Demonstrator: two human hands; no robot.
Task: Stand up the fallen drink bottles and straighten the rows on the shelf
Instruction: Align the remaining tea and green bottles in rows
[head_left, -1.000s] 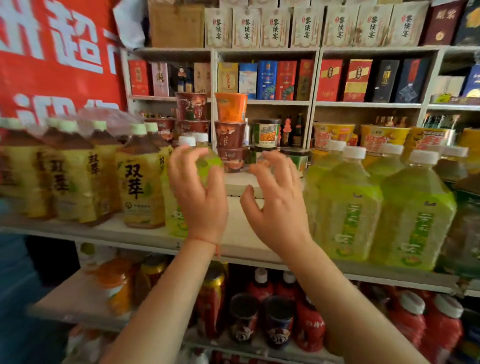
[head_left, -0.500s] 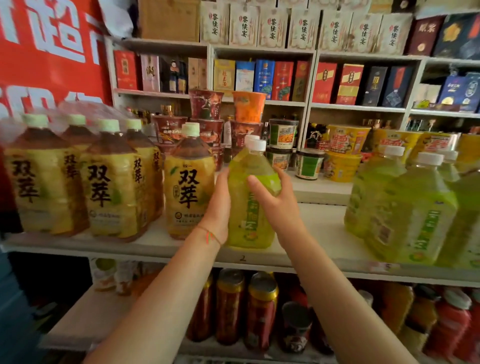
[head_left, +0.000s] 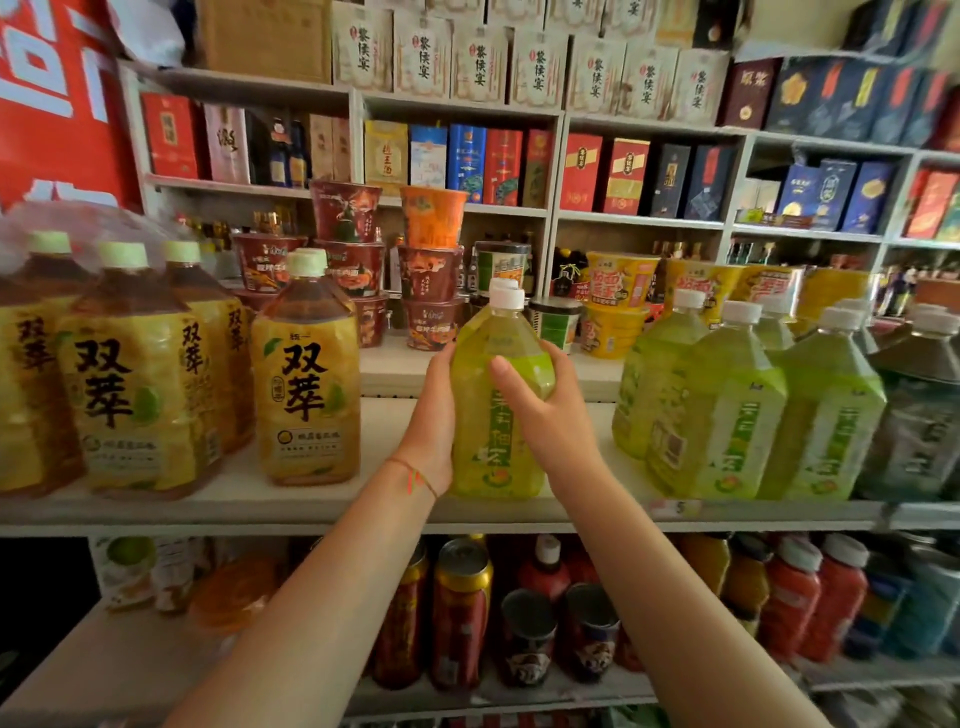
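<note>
A green drink bottle (head_left: 491, 415) with a white cap stands upright near the front edge of the shelf (head_left: 363, 506). My left hand (head_left: 431, 426) presses against its left side and my right hand (head_left: 545, 415) wraps its right side, thumb across the label. A second white cap shows just behind it. To the left stands a yellow tea bottle (head_left: 306, 374) and a group of the same yellow bottles (head_left: 119, 374). To the right is a row of green bottles (head_left: 727, 400), all upright.
Stacked instant noodle cups (head_left: 415, 270) stand on a raised ledge behind the bottles. Boxed goods fill the back wall shelves (head_left: 498, 161). The lower shelf holds cans (head_left: 457, 613) and red bottles (head_left: 810, 597). There are bare gaps on both sides of the held bottle.
My hands went from open in front of the shelf to closed around the green bottle. The bottle now stands further from the yellow bottle, closer to the green row.
</note>
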